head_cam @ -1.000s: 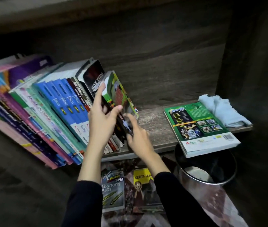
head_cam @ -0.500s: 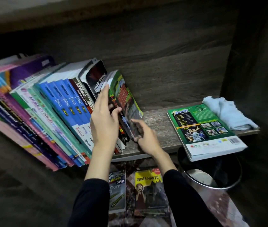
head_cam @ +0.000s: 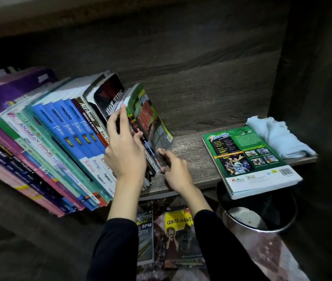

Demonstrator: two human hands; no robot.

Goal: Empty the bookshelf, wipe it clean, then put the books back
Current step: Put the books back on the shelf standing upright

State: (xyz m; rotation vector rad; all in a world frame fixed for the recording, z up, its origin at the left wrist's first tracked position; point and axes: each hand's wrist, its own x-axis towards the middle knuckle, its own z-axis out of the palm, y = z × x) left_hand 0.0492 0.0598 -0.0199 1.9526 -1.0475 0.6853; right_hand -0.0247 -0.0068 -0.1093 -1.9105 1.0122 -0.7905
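While the left hand point(head_cam: 126, 157) lies flat against the right end of the books point(head_cam: 59, 138), its fingers straight and close together and pointing up their edges with the thumb spread to the right, the right hand point(head_cam: 176, 171) sits low beside it. The right fingers are curled at the bottom corner of the end book point(head_cam: 151, 120), and they seem to pinch it, though that spot is blurred. The two hands are near each other but not touching. Both arms wear black sleeves point(head_cam: 116, 246). The books stand in a row on the left part of the shelf point(head_cam: 197, 159), spines toward the camera, all leaning left. The end book, with a green and red cover, tilts the same way against the thin books behind it. To its right is a stretch of bare board, then a green book point(head_cam: 250, 159) lying flat with its barcode side up and its near corner hanging past the shelf's front edge. A pale blue cloth point(head_cam: 278, 136) lies crumpled at the far right, just beside that book's far edge. Under the overhanging corner stands a round metal bin point(head_cam: 262, 226). On the floor below the hands two more books lie flat side by side: a yellow one point(head_cam: 178, 236) marked "CERITA HANTU" and, to its left, an SPM book point(head_cam: 145, 240).
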